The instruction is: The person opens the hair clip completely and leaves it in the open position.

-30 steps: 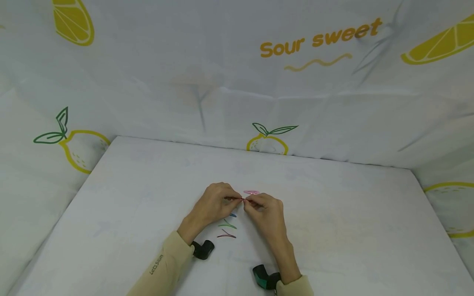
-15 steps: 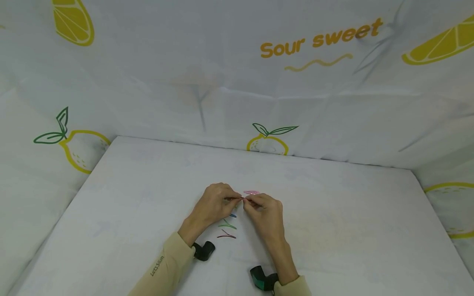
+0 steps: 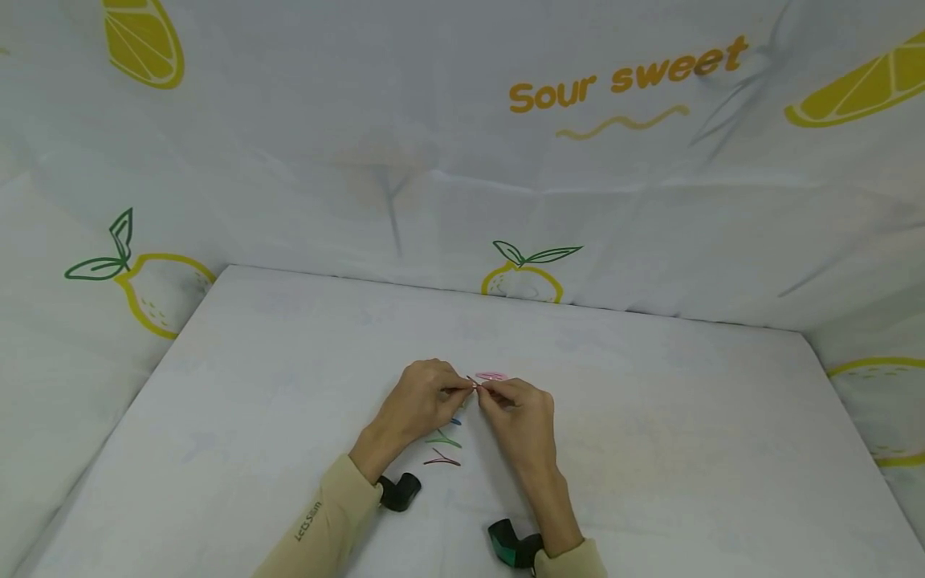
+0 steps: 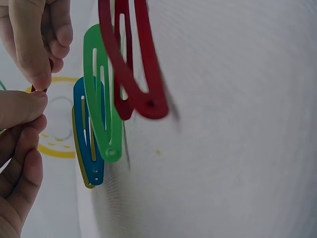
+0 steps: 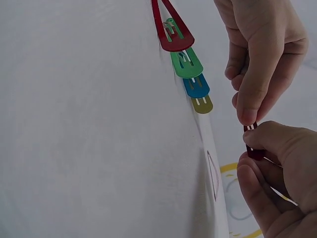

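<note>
A dark red snap hair clip point(image 5: 255, 153) is held between both hands above the table. My left hand point(image 3: 422, 393) pinches one end with thumb and forefinger, and my right hand point(image 3: 523, 417) pinches the other. The head view shows a thin dark prong standing up from it between the fingertips; the fingers hide most of the clip. Below the hands a row of snap clips lies on the table: a red clip point(image 4: 143, 64) nearest the person, then a green clip point(image 4: 103, 94), a blue clip point(image 4: 89, 131) and a yellow one point(image 5: 202, 104). Past the fingertips lies a pink clip point(image 3: 491, 376).
A white cloth covers the table point(image 3: 686, 449), and a lemon-printed cloth point(image 3: 433, 217) hangs behind and at the sides. Black camera mounts stick out at the left wrist point(image 3: 401, 491) and the right wrist point(image 3: 515, 546), low over the table.
The hands stay nearly in place. A thin prong of the held dark red clip now stands up between the fingertips, where earlier the clip looked like a flat line.
</note>
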Motion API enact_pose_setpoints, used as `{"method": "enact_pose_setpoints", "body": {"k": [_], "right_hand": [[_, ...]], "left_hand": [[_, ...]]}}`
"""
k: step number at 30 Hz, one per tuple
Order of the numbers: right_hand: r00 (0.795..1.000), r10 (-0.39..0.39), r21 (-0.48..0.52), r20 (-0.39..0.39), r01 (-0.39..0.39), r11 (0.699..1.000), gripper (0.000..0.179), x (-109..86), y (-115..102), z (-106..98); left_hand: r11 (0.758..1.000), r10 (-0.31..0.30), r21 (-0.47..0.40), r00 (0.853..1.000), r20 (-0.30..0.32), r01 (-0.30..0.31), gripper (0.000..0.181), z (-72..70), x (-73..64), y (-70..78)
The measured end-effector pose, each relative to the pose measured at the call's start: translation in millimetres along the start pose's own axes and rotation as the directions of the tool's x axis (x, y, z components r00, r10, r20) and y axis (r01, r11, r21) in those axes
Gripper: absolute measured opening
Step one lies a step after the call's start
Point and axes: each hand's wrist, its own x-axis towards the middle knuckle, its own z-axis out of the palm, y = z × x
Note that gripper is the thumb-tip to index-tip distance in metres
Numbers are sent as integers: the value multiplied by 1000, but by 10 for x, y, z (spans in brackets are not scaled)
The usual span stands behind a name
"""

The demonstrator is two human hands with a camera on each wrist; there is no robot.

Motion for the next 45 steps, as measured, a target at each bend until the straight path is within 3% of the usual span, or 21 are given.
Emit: {"method": "enact_pose_setpoints", "body": {"k": [9, 14, 29, 38, 45], "right_hand": [[1000, -19, 22, 8, 18, 1000, 15, 21, -7, -27], [999, -17, 35, 28, 16, 999, 10, 33, -12, -20], [996, -15, 29, 88, 13, 1000, 6, 59, -43, 73], [994, -5, 37, 107, 1, 999, 6, 88, -81, 105], [989, 35, 7, 145, -36, 999, 8, 83, -83, 145]], "left_hand": [[1000, -26, -1, 1000, 5, 26, 7, -50, 6, -37], [999, -37, -19, 999, 27, 38, 6, -93, 16, -52], [997, 2, -72, 1000, 8, -1, 17, -209, -78, -234], [997, -64, -42, 996, 55, 66, 7, -248, -75, -233], [996, -77, -48, 996, 41, 79, 7, -213, -101, -294]]}}
